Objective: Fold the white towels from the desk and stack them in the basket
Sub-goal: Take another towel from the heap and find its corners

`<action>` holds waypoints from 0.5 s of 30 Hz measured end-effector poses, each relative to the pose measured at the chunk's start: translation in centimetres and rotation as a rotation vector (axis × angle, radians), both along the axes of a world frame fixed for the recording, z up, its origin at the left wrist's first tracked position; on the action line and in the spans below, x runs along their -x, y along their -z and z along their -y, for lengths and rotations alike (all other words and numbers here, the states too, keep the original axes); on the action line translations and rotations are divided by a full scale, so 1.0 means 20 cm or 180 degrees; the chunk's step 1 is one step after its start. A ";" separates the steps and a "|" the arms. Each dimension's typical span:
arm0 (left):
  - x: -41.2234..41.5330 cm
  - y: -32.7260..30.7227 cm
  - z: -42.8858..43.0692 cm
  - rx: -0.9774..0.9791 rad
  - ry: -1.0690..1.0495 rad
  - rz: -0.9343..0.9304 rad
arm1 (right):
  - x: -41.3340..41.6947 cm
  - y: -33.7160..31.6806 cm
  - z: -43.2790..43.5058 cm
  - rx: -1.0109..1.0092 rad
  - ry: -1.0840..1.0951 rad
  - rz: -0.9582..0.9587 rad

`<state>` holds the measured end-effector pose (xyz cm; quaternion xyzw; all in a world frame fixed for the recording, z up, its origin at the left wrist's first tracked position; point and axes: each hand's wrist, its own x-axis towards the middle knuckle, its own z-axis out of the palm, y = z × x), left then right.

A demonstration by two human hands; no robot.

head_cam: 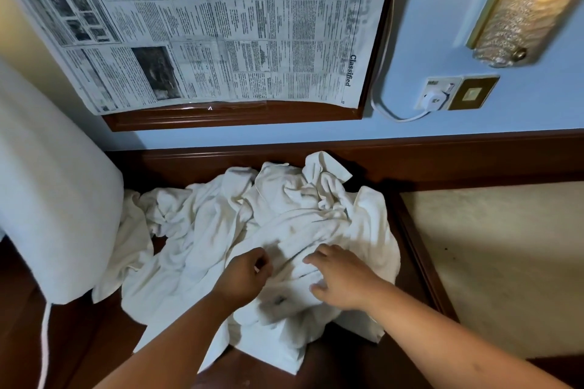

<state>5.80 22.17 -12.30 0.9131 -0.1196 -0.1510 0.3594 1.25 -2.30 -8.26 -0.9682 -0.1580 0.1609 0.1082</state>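
A crumpled heap of white towels [252, 230] covers the dark wooden desk [94, 335] against the wall. My left hand [245, 275] sits on the near part of the heap with its fingers curled, pinching a fold of towel. My right hand [341, 278] lies just to the right of it, fingers spread and bent down onto the cloth; whether they hold any of it I cannot tell. No basket is in view.
A white lampshade [47, 193] stands at the desk's left with a thin cord hanging down. A newspaper [205, 25] covers a framed panel on the wall. A wall socket with a white plug [437, 98] and a lit wall lamp [521, 9] are at right. Beige floor [505, 262] lies right of the desk.
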 end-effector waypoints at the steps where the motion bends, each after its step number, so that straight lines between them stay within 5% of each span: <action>1: 0.01 0.01 -0.02 -0.0052 -0.0003 0.0015 | 0.01 0.03 0.00 0.0135 -0.0013 0.0005; 15: 0.26 0.15 -0.09 -0.0372 0.0674 -0.0735 | 0.15 0.24 -0.05 0.0405 -0.0601 0.0621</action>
